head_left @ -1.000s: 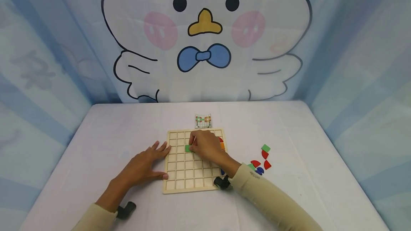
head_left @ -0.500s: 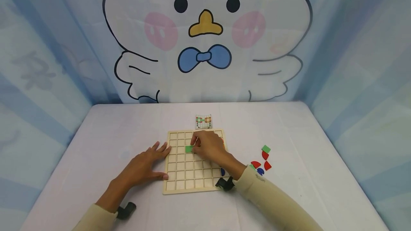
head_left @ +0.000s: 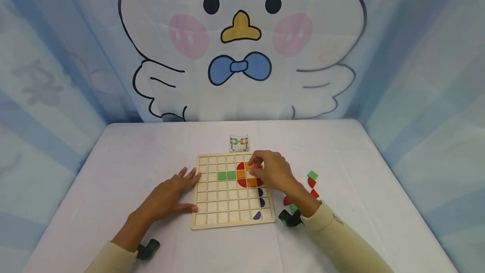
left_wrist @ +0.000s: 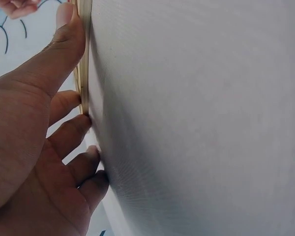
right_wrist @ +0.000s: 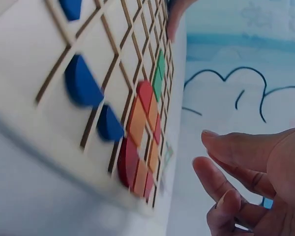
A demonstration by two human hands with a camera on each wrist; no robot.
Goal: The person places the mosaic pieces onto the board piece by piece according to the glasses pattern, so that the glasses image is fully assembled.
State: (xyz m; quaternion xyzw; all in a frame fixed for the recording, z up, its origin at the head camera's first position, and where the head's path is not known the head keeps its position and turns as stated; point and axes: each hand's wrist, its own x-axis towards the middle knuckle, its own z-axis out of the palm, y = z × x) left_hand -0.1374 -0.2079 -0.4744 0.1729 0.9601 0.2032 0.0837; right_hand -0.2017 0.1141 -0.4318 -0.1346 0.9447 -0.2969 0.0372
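A wooden grid board (head_left: 212, 208) lies on the table. My left hand (head_left: 166, 197) rests against its left edge, thumb and fingers spread; the left wrist view shows the fingertips (left_wrist: 81, 118) at the board's rim (left_wrist: 85, 64). Above the board's upper right hovers my right hand (head_left: 273, 171), thumb and forefinger apart, and in the right wrist view nothing lies between them. Two green square tiles (head_left: 226, 175) sit side by side in one row. To their right, red quarter-round and orange square tiles (head_left: 241, 174) form a ring, partly hidden by the right hand. Several blue half-round tiles (head_left: 261, 202) lie below it.
Beyond the board lies a small pattern card (head_left: 239, 143). Loose red and green tiles, such as a green square (head_left: 312, 175), are scattered on the table to the right, some hidden behind the right wrist. A printed curtain (head_left: 238, 96) hangs behind the table.
My right hand has left the green tiles and moved right, over the red and orange ring. A second green tile now shows beside the first. The left hand stays at the board's edge.
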